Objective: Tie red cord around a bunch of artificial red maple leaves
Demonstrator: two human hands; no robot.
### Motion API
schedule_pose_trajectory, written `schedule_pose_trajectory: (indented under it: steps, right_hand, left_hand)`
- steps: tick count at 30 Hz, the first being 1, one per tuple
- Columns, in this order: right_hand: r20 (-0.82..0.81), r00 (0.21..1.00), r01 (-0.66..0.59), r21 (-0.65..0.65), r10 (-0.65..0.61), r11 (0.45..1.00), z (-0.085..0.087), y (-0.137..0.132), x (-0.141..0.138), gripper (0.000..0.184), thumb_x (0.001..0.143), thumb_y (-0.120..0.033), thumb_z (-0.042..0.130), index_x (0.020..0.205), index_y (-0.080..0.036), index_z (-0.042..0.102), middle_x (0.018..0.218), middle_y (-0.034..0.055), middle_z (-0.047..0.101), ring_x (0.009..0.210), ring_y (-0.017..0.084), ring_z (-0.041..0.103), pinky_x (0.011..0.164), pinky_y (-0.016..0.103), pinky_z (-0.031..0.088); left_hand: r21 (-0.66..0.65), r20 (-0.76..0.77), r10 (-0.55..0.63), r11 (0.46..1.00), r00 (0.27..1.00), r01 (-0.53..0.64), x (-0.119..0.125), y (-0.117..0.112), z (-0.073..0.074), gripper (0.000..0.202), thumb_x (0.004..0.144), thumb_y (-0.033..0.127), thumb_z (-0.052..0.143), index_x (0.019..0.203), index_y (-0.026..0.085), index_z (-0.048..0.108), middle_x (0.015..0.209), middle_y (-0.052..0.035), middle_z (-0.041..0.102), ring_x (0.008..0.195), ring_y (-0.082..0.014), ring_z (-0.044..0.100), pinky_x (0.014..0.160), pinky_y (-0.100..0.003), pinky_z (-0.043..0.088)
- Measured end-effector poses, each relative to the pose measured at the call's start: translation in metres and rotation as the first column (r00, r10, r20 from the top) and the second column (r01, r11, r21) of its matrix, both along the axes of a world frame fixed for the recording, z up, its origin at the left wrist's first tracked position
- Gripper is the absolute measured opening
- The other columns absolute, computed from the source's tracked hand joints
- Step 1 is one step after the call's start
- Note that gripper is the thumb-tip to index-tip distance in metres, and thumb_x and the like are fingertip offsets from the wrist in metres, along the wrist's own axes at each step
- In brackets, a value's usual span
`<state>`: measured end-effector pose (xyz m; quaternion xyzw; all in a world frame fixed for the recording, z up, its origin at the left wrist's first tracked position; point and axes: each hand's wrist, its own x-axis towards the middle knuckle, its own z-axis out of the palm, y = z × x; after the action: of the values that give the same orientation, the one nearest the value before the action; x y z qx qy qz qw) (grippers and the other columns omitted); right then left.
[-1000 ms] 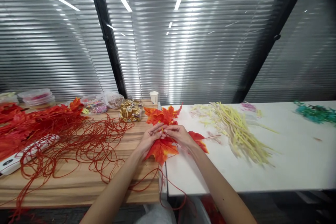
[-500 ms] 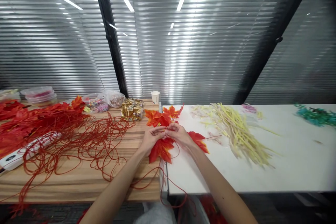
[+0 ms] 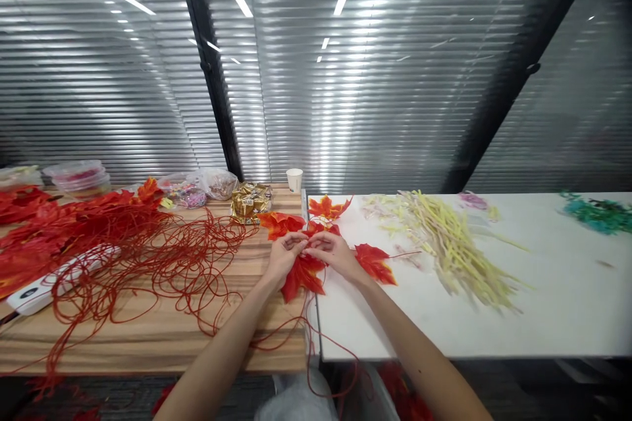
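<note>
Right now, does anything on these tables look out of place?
Yes, the red cord: it lies in loose, tangled loops on the wood-grain table, with strands across the white power strip, and one loop droops below the front edge. That looks messy and might snag.

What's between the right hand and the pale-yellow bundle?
In the head view, a red leaf lies between the right hand and the pale-yellow bundle, its stem pointing toward the bundle; beside the stem are small pinkish scraps, too blurred to identify.
</note>
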<state>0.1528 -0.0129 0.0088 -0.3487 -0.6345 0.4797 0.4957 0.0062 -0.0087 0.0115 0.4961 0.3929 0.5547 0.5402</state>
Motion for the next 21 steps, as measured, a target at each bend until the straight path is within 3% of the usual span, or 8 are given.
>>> schedule_pose_trajectory:
  steps: [3,5,8,11,13,16,21]
  right_hand:
    - [0.092,0.994,0.039,0.12,-0.05,0.992,-0.002,0.001,0.0,0.034,0.072,-0.034,0.061,0.101,-0.017,0.06,0.077,0.0043,0.064,0.069,0.015,0.059,0.064,0.029,0.047]
    - [0.187,0.976,0.066,0.233,-0.111,0.97,-0.002,0.0,0.0,0.027,0.077,-0.034,0.056,0.098,-0.019,0.063,0.079,0.0053,0.064,0.069,0.016,0.058,0.064,0.029,0.047]
    - [0.347,0.893,0.106,0.458,-0.288,0.883,-0.004,-0.003,0.0,0.023,0.082,-0.03,0.048,0.095,-0.022,0.065,0.082,0.0066,0.064,0.07,0.017,0.056,0.066,0.03,0.044]
    - [0.486,0.759,0.071,0.6,-0.433,0.797,-0.009,-0.004,0.0,0.03,0.085,-0.028,0.043,0.11,-0.023,0.059,0.085,0.0081,0.063,0.074,0.018,0.055,0.066,0.03,0.042]
    - [0.531,0.69,0.048,0.645,-0.493,0.762,-0.012,-0.003,0.0,0.034,0.086,-0.027,0.041,0.117,-0.023,0.053,0.086,0.0088,0.062,0.075,0.018,0.055,0.066,0.029,0.041]
    - [0.53,0.659,0.052,0.676,-0.533,0.735,-0.016,-0.001,0.001,0.035,0.087,-0.026,0.038,0.118,-0.022,0.053,0.081,0.0091,0.062,0.073,0.018,0.055,0.067,0.029,0.04]
    - [0.476,0.755,0.09,0.607,-0.452,0.79,-0.017,0.002,0.003,0.03,0.086,-0.032,0.042,0.103,-0.022,0.063,0.072,0.0083,0.063,0.067,0.017,0.055,0.07,0.029,0.039]
  left_hand:
    - [0.02,-0.025,0.004,1.0,1.0,-0.003,0.001,-0.002,0.002,0.02,0.059,0.025,0.069,0.073,0.013,0.062,0.069,-0.002,0.062,0.061,-0.0113,0.055,0.059,-0.022,0.045]
    - [0.038,-0.028,0.008,0.999,1.0,-0.007,0.001,-0.002,0.003,0.019,0.059,0.025,0.069,0.072,0.013,0.062,0.067,-0.0015,0.061,0.059,-0.0106,0.054,0.058,-0.022,0.044]
    - [0.046,-0.009,0.014,0.999,1.0,-0.014,0.002,-0.002,0.001,0.019,0.059,0.025,0.069,0.071,0.013,0.061,0.064,-0.0007,0.06,0.055,-0.0095,0.053,0.055,-0.021,0.043]
    - [0.021,0.022,0.024,0.999,0.999,-0.025,0.002,0.0,-0.002,0.021,0.058,0.026,0.07,0.071,0.013,0.061,0.064,-0.0009,0.06,0.054,-0.0088,0.052,0.054,-0.021,0.043]
    - [0.001,0.042,0.029,1.0,0.999,-0.029,0.002,0.0,-0.002,0.022,0.057,0.025,0.071,0.072,0.013,0.06,0.066,-0.0011,0.061,0.054,-0.0088,0.053,0.055,-0.021,0.043]
    - [-0.013,0.058,0.02,1.0,0.998,-0.02,0.002,0.001,-0.001,0.023,0.056,0.024,0.072,0.072,0.012,0.06,0.063,-0.0005,0.06,0.053,-0.0084,0.052,0.055,-0.021,0.043]
    - [-0.022,0.083,0.014,1.0,0.996,-0.012,0.001,0.0,0.001,0.025,0.055,0.025,0.072,0.073,0.012,0.06,0.062,-0.0005,0.06,0.052,-0.0083,0.052,0.054,-0.021,0.043]
